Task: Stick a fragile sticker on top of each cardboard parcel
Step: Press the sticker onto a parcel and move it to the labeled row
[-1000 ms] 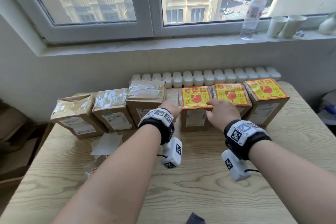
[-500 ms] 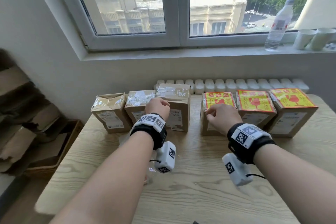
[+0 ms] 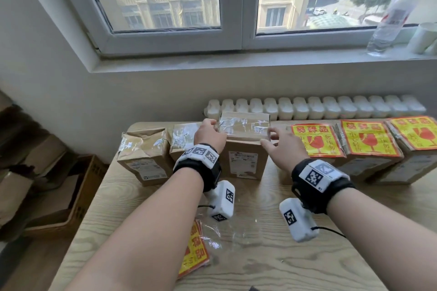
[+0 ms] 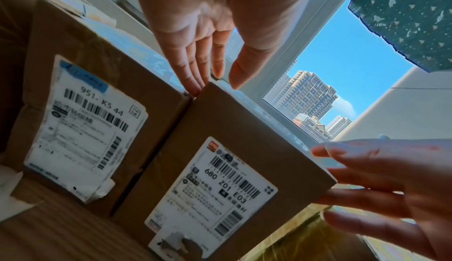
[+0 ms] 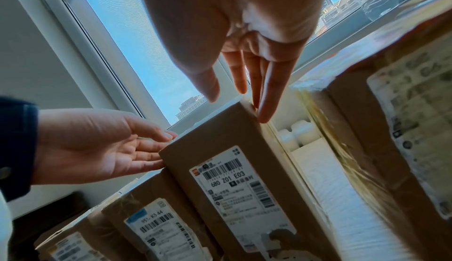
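Six cardboard parcels stand in a row at the back of the wooden table [image 3: 272,255]. The three on the right carry yellow fragile stickers [image 3: 316,140] on top. The three on the left have bare taped tops. My left hand [image 3: 209,133] touches the upper left corner of the tall bare parcel [image 3: 246,149], fingers straight [image 4: 195,71]. My right hand [image 3: 276,147] lies against its upper right corner, fingers straight [image 5: 266,100]. That parcel's shipping label [image 4: 215,184] faces me. A stack of spare stickers [image 3: 192,250] in clear wrap lies under my left forearm.
A white radiator [image 3: 314,107] runs behind the parcels. A water bottle [image 3: 390,19] and paper cups [image 3: 422,38] stand on the windowsill. Open cardboard boxes [image 3: 68,196] sit on the floor past the table's left edge.
Both hands left the freshly stickered fourth parcel and moved left to flank the tall bare parcel. The view turned left and downward, bringing the sticker stack into sight.
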{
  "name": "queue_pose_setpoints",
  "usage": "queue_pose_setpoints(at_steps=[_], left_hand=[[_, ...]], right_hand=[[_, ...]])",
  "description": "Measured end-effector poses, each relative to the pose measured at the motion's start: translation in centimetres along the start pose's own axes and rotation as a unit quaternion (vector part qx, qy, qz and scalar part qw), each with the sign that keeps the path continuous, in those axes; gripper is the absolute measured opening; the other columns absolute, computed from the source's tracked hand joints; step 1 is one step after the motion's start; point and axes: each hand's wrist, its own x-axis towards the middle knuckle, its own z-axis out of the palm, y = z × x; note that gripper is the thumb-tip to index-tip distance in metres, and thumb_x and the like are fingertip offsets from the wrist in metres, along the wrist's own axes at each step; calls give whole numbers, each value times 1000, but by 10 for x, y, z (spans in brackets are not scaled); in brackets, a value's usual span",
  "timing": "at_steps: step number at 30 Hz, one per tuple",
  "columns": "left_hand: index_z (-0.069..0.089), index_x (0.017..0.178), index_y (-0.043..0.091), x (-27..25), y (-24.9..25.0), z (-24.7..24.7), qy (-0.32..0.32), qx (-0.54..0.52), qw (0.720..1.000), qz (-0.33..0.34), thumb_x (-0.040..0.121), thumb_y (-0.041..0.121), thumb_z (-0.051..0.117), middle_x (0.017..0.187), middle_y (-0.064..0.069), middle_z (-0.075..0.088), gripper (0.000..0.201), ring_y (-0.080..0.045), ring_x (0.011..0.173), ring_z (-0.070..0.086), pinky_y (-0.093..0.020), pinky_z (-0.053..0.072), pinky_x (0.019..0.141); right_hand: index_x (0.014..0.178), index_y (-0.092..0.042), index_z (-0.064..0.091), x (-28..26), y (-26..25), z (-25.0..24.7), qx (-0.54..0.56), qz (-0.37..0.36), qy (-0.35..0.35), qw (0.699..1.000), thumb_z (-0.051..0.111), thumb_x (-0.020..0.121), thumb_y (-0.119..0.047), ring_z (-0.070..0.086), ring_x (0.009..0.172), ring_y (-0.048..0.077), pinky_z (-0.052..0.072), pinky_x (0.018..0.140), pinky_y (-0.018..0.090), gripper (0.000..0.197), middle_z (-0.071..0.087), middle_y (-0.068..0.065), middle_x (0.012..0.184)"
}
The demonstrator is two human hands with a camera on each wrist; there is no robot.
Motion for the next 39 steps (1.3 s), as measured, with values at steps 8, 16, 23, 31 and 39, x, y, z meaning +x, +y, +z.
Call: queue_pose_setpoints(at_steps=[8, 16, 23, 31, 39], left_hand=[[47, 133, 21, -1, 5, 0, -14, 9, 1000, 2, 88, 23, 58, 122, -3, 62, 47, -16, 89, 54, -25, 40, 73], [55, 123, 22, -33, 6, -3, 25, -18, 1000, 6, 89, 33, 58, 120, -1, 61, 36, -19, 100, 58, -27, 46, 82], [58, 116, 26, -77, 10, -5, 45, -28, 999, 3, 86, 40, 61, 118, 0, 62, 34, -19, 99, 60, -29, 48, 82], [67, 109, 21, -124, 14, 4, 55, -52, 997, 12, 83, 46, 66, 101, 4, 67, 36, -10, 80, 59, -23, 43, 69], [65, 96, 22, -159, 26, 42, -35, -63, 997, 6, 83, 42, 69, 83, 7, 66, 24, -6, 65, 62, -17, 44, 47]], right_hand=[[139, -16, 44, -3, 3, 0, 24, 20, 4, 999, 56, 93, -37, 55, 121, 26, 46, 100, 41, 52, 57, 10, 133], [135, -20, 48, -32, 10, -22, 39, 7, 26, 999, 53, 95, -39, 59, 101, 21, 47, 86, 34, 45, 65, 4, 111], [130, -20, 53, -64, 21, -39, 28, -10, 41, 999, 51, 95, -39, 57, 89, 21, 46, 78, 31, 39, 62, 2, 99], [129, -23, 56, -101, 39, -64, -3, -24, 80, 996, 49, 95, -43, 60, 102, 24, 47, 83, 33, 40, 66, 4, 113], [124, -22, 60, -131, 88, -86, -21, 24, 92, 995, 50, 94, -46, 59, 109, 23, 48, 90, 35, 40, 65, 2, 120]])
